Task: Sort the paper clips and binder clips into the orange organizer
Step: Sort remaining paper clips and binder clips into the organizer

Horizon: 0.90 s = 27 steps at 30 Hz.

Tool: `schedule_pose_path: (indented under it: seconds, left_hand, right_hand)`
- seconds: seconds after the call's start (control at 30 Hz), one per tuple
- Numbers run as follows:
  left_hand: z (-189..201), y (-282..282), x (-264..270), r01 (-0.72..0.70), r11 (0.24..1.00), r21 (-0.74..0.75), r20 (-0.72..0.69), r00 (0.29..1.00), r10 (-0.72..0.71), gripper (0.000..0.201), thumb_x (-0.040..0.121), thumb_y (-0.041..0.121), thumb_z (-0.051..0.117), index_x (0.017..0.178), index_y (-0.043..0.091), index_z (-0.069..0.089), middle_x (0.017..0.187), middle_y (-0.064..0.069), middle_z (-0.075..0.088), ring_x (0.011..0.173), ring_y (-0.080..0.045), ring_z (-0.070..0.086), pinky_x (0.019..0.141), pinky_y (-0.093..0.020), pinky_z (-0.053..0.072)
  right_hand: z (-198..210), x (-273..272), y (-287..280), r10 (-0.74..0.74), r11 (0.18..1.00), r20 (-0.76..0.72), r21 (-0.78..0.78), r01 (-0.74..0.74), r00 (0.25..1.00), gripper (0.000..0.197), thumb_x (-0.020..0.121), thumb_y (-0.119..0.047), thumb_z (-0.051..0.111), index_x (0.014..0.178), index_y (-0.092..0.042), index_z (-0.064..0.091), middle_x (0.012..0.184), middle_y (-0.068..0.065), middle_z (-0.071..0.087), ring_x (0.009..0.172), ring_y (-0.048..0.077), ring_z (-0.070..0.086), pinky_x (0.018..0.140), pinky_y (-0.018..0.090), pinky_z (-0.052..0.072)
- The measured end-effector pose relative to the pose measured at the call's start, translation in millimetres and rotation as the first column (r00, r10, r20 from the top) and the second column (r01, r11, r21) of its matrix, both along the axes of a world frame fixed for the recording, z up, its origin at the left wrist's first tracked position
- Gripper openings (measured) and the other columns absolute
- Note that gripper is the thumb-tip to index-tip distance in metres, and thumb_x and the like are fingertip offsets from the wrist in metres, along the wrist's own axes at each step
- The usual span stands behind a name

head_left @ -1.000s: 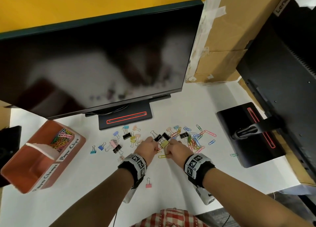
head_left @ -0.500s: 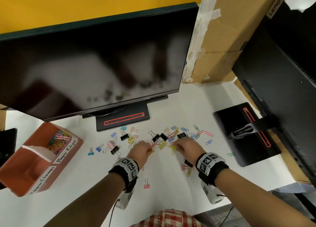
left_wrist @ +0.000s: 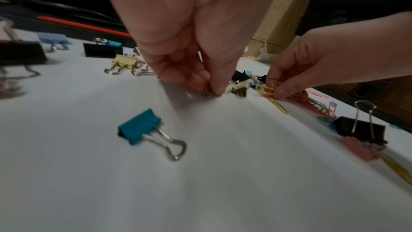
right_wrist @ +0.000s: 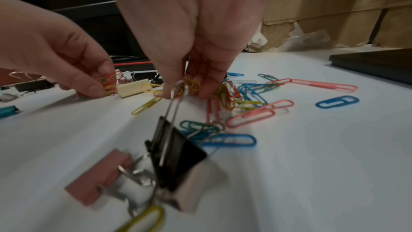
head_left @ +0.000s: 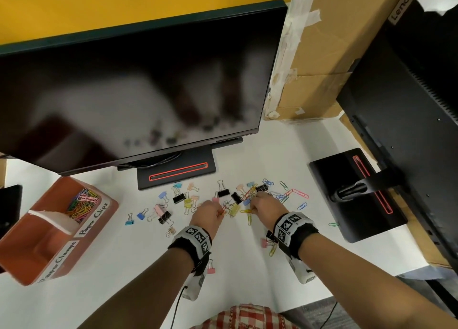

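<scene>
The orange organizer (head_left: 104, 217) stands at the left, and its far compartment, labelled Paper Clips, holds coloured paper clips (head_left: 83, 204). Binder clips (head_left: 178, 199) and loose paper clips (head_left: 298, 192) lie scattered on the white table in front of the monitor. My left hand (head_left: 221, 212) pinches a few small paper clips, orange and green (left_wrist: 208, 91), at the table surface. Close to its right, my right hand (head_left: 252, 204) pinches yellow paper clips (right_wrist: 192, 84) at the edge of the paper-clip pile (right_wrist: 243, 98). A pale yellow binder clip (head_left: 233, 210) lies between the hands.
A monitor on a black stand (head_left: 177, 175) rises just behind the clips. A second monitor's stand (head_left: 347, 194) is at the right, with a cardboard box (head_left: 322, 55) behind. A black binder clip (right_wrist: 176, 161) and a pink one (right_wrist: 100, 177) lie under my right wrist. A teal binder clip (left_wrist: 140, 126) lies below my left hand.
The hands were together over the yellow binder clip. The right hand has since moved right to the paper-clip pile, and the left hand has stayed by the yellow clip.
</scene>
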<state>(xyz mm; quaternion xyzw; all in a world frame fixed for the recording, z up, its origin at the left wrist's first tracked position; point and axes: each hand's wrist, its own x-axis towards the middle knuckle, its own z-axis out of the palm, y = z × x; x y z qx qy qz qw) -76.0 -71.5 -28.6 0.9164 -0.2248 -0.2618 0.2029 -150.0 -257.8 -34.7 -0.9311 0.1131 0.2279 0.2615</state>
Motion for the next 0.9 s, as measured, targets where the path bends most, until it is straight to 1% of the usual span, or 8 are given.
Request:
schedule_pose_path:
  seconds: [0.07,0.13,0.27,0.47,0.63,0.73,0.8,0.9]
  left_hand:
    - [-3.9,0.1,3.2,0.014,1.0,-0.009,0.009,1.0,-0.014,0.015,0.09,0.015,0.055,0.098,0.007,0.065,0.114,-0.011,0.055,0.111,-0.022,0.055,0.093,-0.029,0.047]
    - [-6.7,1.9,5.5,0.026,1.0,-0.004,0.017,1.0,-0.026,0.013,0.089,0.013,0.056,0.099,0.006,0.063,0.117,-0.01,0.053,0.115,-0.023,0.053,0.096,-0.029,0.046]
    - [-5.8,7.3,9.0,0.136,0.986,0.095,0.045,0.989,-0.141,0.016,0.092,0.017,0.051,0.105,0.013,0.059,0.109,-0.009,0.059,0.106,-0.026,0.055,0.091,-0.035,0.047]
    - [-5.3,6.8,11.6,0.192,0.966,0.175,0.043,0.978,-0.202,0.018,0.094,0.018,0.049,0.107,0.012,0.059,0.106,-0.009,0.063,0.101,-0.026,0.059,0.088,-0.034,0.049]
    - [-9.9,8.8,5.2,0.275,0.918,0.286,0.043,0.953,-0.299,0.03,0.091,0.002,0.043,0.119,0.01,0.051,0.119,-0.01,0.053,0.109,-0.026,0.051,0.094,-0.034,0.046]
    - [-10.3,9.8,7.7,0.306,0.904,0.299,0.019,0.945,-0.326,0.029,0.091,0.002,0.044,0.119,0.009,0.051,0.119,-0.01,0.051,0.108,-0.026,0.052,0.093,-0.035,0.047]
    - [-10.4,10.2,8.9,0.321,0.899,0.297,0.011,0.94,-0.34,0.028,0.092,0.002,0.045,0.118,0.008,0.051,0.12,-0.01,0.049,0.108,-0.026,0.052,0.092,-0.033,0.047]
    - [-13.6,11.2,10.0,0.322,0.905,0.278,0.022,0.94,-0.341,0.027,0.093,0.002,0.044,0.118,0.008,0.052,0.121,-0.01,0.049,0.107,-0.025,0.053,0.09,-0.03,0.044]
  right_hand:
    - [0.4,-0.6,-1.9,0.017,1.0,0.021,0.027,-0.017,1.0,0.017,0.092,-0.011,0.045,0.099,-0.004,0.059,0.101,0.01,0.052,0.095,0.028,0.055,0.082,0.027,0.04]
    - [5.4,-2.8,-6.5,0.026,0.998,0.026,0.059,-0.028,0.999,0.016,0.092,-0.01,0.047,0.098,-0.003,0.06,0.104,0.015,0.057,0.097,0.03,0.056,0.083,0.03,0.04]
    - [18.8,-9.0,-16.4,0.124,0.987,0.029,0.099,-0.126,0.992,0.016,0.09,-0.009,0.052,0.1,-0.002,0.063,0.103,0.015,0.064,0.098,0.028,0.057,0.085,0.028,0.04]
    - [25.7,-13.7,-5.4,0.311,0.946,-0.03,0.1,-0.307,0.95,0.036,0.093,-0.012,0.05,0.129,-0.013,0.052,0.118,0.013,0.061,0.111,0.027,0.053,0.096,0.033,0.039]
    - [23.0,-6.3,3.2,0.327,0.945,-0.085,0.024,-0.326,0.941,0.023,0.093,-0.011,0.048,0.108,-0.002,0.063,0.112,0.017,0.057,0.105,0.032,0.054,0.087,0.035,0.042]
    - [20.5,-4.5,4.6,0.33,0.944,-0.081,0.007,-0.33,0.941,0.022,0.093,-0.01,0.048,0.102,0.0,0.065,0.124,0.016,0.049,0.102,0.032,0.056,0.08,0.028,0.039]
    - [19.4,-4.6,6.1,0.319,0.948,-0.066,0.014,-0.319,0.945,0.019,0.092,-0.008,0.049,0.1,0.0,0.065,0.13,0.014,0.045,0.099,0.031,0.058,0.082,0.029,0.043]
    - [20.0,-6.3,9.1,0.297,0.955,-0.087,0.033,-0.296,0.951,0.018,0.091,-0.007,0.048,0.1,-0.001,0.062,0.116,0.016,0.056,0.1,0.032,0.057,0.086,0.035,0.045]
